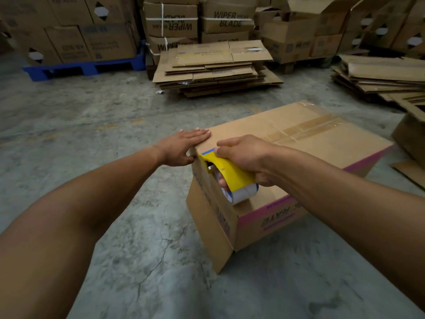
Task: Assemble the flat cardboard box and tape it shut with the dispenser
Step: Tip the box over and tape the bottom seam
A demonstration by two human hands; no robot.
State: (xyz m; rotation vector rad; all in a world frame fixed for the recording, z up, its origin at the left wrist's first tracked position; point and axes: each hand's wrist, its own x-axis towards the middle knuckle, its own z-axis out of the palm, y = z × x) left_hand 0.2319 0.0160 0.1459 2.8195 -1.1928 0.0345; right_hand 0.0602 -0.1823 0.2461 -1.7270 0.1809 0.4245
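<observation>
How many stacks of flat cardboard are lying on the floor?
2. One stack of flat cardboard lies in the middle background; another stack lies at the right edge. More may be out of view.

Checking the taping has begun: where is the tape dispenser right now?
In the head view, the yellow tape dispenser is in the right hand, at the cardboard box's near-left top edge, beside the left hand.

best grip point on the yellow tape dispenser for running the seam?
Grip the tape dispenser by its handle, from above and behind, as the right hand does: the blade end faces the cardboard box edge, roll hanging underneath. The left hand steadies the corner.
</observation>
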